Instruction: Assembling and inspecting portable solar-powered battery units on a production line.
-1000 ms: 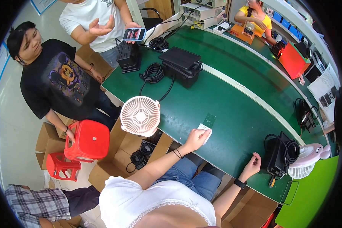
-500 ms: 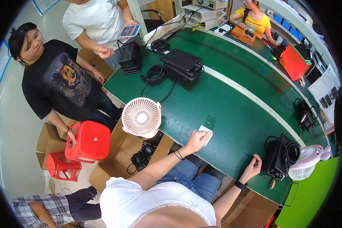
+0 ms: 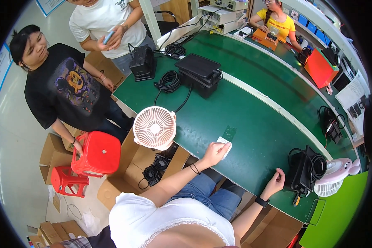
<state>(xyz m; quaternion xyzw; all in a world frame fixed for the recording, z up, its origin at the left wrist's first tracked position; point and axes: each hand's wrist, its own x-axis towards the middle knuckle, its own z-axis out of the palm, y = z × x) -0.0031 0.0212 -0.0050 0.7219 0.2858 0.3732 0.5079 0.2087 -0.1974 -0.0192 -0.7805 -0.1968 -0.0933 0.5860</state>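
A small white slip, perhaps paper or card (image 3: pixel 224 141), is pinched in my left hand (image 3: pixel 214 154), which rests at the near edge of the green table (image 3: pixel 244 120). Just beyond it lies a dark green strip (image 3: pixel 230 132). My right hand (image 3: pixel 275 180) rests on the table farther right, its fingers loosely curled with nothing visible in them. Close to its right stands a black box-shaped device (image 3: pixel 298 171) with a coil of black cable (image 3: pixel 317 166) on it. Neither hand touches that device.
A pale fan (image 3: pixel 155 128) is at the table's left edge, near another black device (image 3: pixel 198 72) and coiled cable (image 3: pixel 168 81). Red stools (image 3: pixel 101 153) and an open carton (image 3: pixel 130 173) stand left. A pink-white fan (image 3: pixel 335 171) is right. People stand and sit around.
My hands have stayed in place. The standing person in white has brought both hands together around the phone. The person in the plaid shirt at lower left has moved mostly out of view.
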